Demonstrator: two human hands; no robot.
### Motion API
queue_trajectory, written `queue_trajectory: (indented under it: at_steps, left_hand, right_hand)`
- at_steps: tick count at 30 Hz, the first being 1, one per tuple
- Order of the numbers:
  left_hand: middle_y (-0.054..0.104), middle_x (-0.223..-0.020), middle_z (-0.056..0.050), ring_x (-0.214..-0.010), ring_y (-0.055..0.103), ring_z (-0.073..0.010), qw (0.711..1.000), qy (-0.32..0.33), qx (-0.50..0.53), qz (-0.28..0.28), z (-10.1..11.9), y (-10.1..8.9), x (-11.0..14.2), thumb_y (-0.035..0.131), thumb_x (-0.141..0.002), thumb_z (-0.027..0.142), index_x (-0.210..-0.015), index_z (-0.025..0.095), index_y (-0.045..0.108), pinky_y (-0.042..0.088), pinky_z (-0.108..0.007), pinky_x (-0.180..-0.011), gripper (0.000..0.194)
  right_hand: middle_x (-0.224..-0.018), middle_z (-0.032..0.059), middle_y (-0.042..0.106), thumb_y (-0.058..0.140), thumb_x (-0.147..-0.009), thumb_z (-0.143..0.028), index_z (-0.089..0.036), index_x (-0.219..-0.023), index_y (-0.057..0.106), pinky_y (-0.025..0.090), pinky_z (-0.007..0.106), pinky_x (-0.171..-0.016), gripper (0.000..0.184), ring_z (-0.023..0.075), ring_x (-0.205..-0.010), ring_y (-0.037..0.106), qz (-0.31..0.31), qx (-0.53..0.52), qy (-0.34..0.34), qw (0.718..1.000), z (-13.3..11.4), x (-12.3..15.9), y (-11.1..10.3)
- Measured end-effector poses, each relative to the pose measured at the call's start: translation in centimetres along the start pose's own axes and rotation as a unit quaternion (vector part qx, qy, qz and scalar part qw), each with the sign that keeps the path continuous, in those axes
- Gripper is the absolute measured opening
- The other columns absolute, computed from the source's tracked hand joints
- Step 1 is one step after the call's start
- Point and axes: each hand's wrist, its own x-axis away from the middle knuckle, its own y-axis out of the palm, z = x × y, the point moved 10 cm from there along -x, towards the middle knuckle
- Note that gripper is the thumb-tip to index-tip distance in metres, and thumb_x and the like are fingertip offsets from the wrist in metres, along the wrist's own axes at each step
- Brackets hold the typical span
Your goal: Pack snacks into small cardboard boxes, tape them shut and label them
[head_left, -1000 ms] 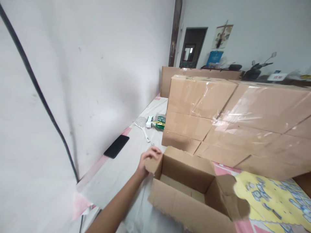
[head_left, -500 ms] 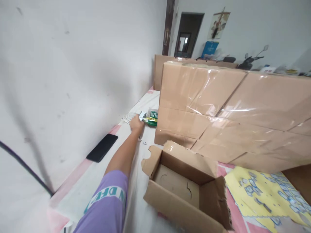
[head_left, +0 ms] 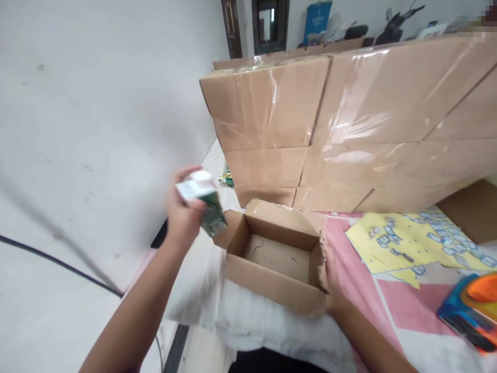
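My left hand [head_left: 182,217] is raised to the left of an open cardboard box [head_left: 272,282] and grips a small white and green packet [head_left: 204,203], blurred by motion. The box sits on a white cloth, flaps up, with nothing in it. My right hand [head_left: 330,282] rests against the box's right wall, near its torn flap; its fingers are mostly hidden behind the cardboard.
A tall stack of taped cardboard cartons [head_left: 349,124] stands right behind the open box. A white wall [head_left: 97,129] runs along the left with a black cable [head_left: 58,261]. A yellow printed sheet [head_left: 411,241] and an orange-blue object [head_left: 471,311] lie to the right. Another green packet [head_left: 225,179] lies by the cartons.
My left hand reached far forward to the packets by the wall, took one, and drew it back beside the open box. My right hand has come into view at the box's right side.
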Motion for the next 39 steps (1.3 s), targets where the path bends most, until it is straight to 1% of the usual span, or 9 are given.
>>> queue_trajectory:
  at_steps: [2, 4, 6, 9, 18, 21, 27, 34, 39]
  left_hand:
    - [0.066, -0.109, -0.007, -0.089, 0.066, -0.0225, 0.969, 0.058, -0.117, -0.209, 2.7, 8.0, 2.5, 0.082, -0.075, 0.053, -0.140, 0.027, 0.051, 0.057, -0.037, -0.078, 0.076]
    - [0.062, -0.122, -0.011, -0.104, 0.064, -0.0265, 0.900, 0.045, -0.202, -0.384, 2.5, 13.9, 6.0, 0.072, -0.082, 0.035, -0.150, 0.026, 0.039, 0.055, -0.041, -0.088, 0.076]
    - [0.060, -0.128, -0.013, -0.112, 0.062, -0.0282, 0.828, 0.010, -0.249, -0.503, 1.3, 16.8, 9.3, 0.062, -0.087, 0.026, -0.154, 0.023, 0.033, 0.054, -0.042, -0.093, 0.073]
    - [0.059, -0.131, -0.015, -0.117, 0.061, -0.0298, 0.752, -0.014, -0.301, -0.586, -0.5, 17.7, 12.2, 0.063, -0.086, 0.026, -0.147, 0.020, 0.041, 0.052, -0.042, -0.097, 0.065]
    - [0.069, -0.132, -0.007, -0.113, 0.068, -0.0287, 0.620, -0.117, -0.443, -0.636, -6.2, 16.1, 14.7, 0.067, -0.077, 0.015, -0.127, 0.030, 0.065, 0.051, -0.034, -0.092, 0.052]
    - [0.075, -0.123, -0.008, -0.101, 0.072, -0.0278, 0.614, -0.141, -0.432, -0.646, -7.9, 17.1, 16.4, 0.064, -0.083, 0.023, -0.121, 0.028, 0.069, 0.053, -0.035, -0.086, 0.039]
    - [0.078, -0.110, -0.009, -0.090, 0.074, -0.0301, 0.572, -0.153, -0.454, -0.665, -10.1, 17.5, 18.0, 0.078, -0.074, 0.035, -0.121, 0.027, 0.071, 0.056, -0.035, -0.077, 0.048]
    - [0.066, -0.130, -0.027, -0.115, 0.066, -0.0443, 0.561, -0.139, -0.528, -0.622, -9.7, 17.1, 18.9, 0.087, -0.065, 0.023, -0.126, 0.012, 0.064, 0.054, -0.052, -0.096, 0.067]
    - [0.057, -0.147, -0.022, -0.137, 0.053, -0.0392, 0.567, -0.166, -0.499, -0.634, -9.7, 16.0, 19.5, 0.084, -0.071, 0.032, -0.135, 0.017, 0.057, 0.046, -0.046, -0.109, 0.071]
  right_hand:
    - [-0.167, 0.0084, 0.021, 0.078, -0.075, -0.061, -0.040, -0.164, 0.010, 0.020, 0.067, -0.127, 0.114, 0.0466, -0.155, 0.021, -0.005, 0.002, -0.041, 0.999, -1.5, -0.3, 0.3]
    - [-0.162, 0.0127, 0.027, 0.078, -0.075, -0.058, -0.034, -0.164, 0.013, 0.026, 0.066, -0.124, 0.113, 0.0471, -0.152, 0.027, -0.008, 0.001, -0.085, 0.996, -2.9, -0.6, 0.5]
    - [-0.157, 0.0158, 0.030, 0.080, -0.072, -0.054, -0.031, -0.163, 0.015, 0.033, 0.065, -0.121, 0.114, 0.0473, -0.149, 0.032, -0.008, 0.000, -0.111, 0.994, -3.8, -0.8, 0.6]
    - [-0.155, 0.0182, 0.030, 0.083, -0.068, -0.048, -0.029, -0.163, 0.015, 0.037, 0.065, -0.118, 0.119, 0.0476, -0.148, 0.032, -0.024, 0.007, -0.131, 0.991, -4.5, -0.8, 0.9]
    - [-0.157, 0.0188, 0.028, 0.082, -0.063, -0.037, -0.026, -0.162, 0.017, 0.034, 0.060, -0.122, 0.119, 0.0443, -0.150, 0.032, -0.050, -0.009, -0.125, 0.991, -5.0, -0.8, 1.5]
    - [-0.157, 0.0183, 0.028, 0.082, -0.062, -0.035, -0.026, -0.162, 0.017, 0.033, 0.059, -0.123, 0.119, 0.0430, -0.150, 0.033, -0.057, -0.021, -0.118, 0.991, -4.9, -0.7, 1.6]
    - [-0.156, 0.0182, 0.025, 0.082, -0.061, -0.030, -0.028, -0.162, 0.015, 0.032, 0.058, -0.123, 0.122, 0.0419, -0.151, 0.031, -0.069, -0.030, -0.113, 0.991, -4.9, -0.4, 1.8]
    - [-0.155, 0.0184, 0.022, 0.088, -0.057, -0.037, -0.031, -0.161, 0.015, 0.037, 0.061, -0.119, 0.127, 0.0461, -0.150, 0.030, -0.084, -0.002, -0.163, 0.983, -6.3, 0.1, 1.7]
    - [-0.154, 0.0176, 0.024, 0.086, -0.059, -0.034, -0.030, -0.161, 0.016, 0.036, 0.059, -0.120, 0.124, 0.0448, -0.150, 0.031, -0.080, -0.006, -0.154, 0.985, -6.5, 0.1, 1.9]
